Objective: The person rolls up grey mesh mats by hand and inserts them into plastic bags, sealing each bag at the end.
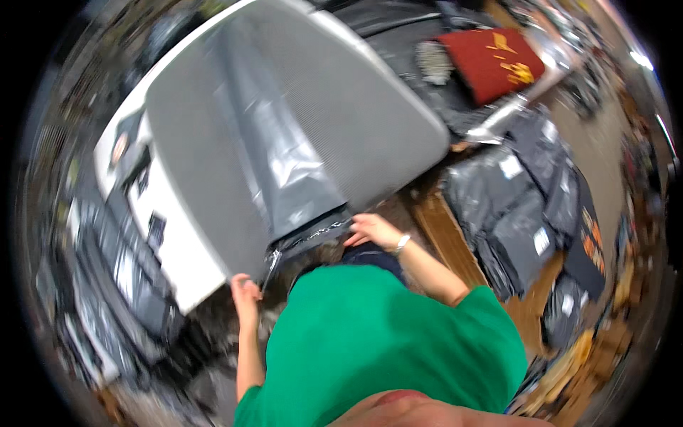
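**Grey mailer bag flat on the grey mat**

Grey poly mailer bag (284, 149) lies lengthwise down the mat (370, 121) on your counter (178, 249). Your left hand (245, 290) pinches its near-left corner, grip closed. Your right hand (371, 229) rests fingers-down on its open end; packed dark mailers (519, 213) sit far right.

I stand over a grey work surface (370, 121) set on a white table (171, 242), its edges bowed by the lens. To my right a wooden bench (455, 242) carries stacked grey mailer bags (512, 206), and a red cloth (491, 60) lies farther back. More dark packages (107, 285) crowd the floor on my left. A bright lamp (640, 58) glares at the upper right.
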A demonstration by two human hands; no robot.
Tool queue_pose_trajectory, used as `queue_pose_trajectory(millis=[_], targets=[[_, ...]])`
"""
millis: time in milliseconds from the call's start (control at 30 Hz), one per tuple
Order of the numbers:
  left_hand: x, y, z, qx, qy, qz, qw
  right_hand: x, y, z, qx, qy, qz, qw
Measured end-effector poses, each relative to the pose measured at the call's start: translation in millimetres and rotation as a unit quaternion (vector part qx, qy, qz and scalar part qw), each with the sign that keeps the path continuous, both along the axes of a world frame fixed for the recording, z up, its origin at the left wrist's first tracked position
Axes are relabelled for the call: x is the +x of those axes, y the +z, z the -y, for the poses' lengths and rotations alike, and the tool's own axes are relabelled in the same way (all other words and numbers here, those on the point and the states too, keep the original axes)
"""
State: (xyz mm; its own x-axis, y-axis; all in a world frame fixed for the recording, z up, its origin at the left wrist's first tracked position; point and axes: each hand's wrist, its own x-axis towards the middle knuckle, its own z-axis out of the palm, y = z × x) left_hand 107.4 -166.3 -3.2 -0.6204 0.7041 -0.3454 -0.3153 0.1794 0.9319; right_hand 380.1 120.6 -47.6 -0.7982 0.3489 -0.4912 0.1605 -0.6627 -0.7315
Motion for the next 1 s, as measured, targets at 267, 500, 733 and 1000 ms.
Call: queue_pose_trajectory(millis=[267,500,733,1000], targets=[[-52.5,-55.8,143.3,-0.637,-0.174,-0.403,0.633,15.1,1.7,-42.6,0.424,-0.113,0.107,0.892],[-37.1,21.1,-148.8,-0.042,-0.248,-0.827,0.503,-67.7,24.3,-70.5,0.895,0.195,0.030,0.400],[-43.3,6.5,-108.0,-0.023,-0.277,-0.570,0.773,-66.7,25.0,-62.2,0.634,-0.005,0.014,0.773],[-32.3,-7.7,-142.0,-0.070,-0.131,-0.563,0.813,-44.3,31.9,-70.2,0.558,-0.010,0.020,0.830]])
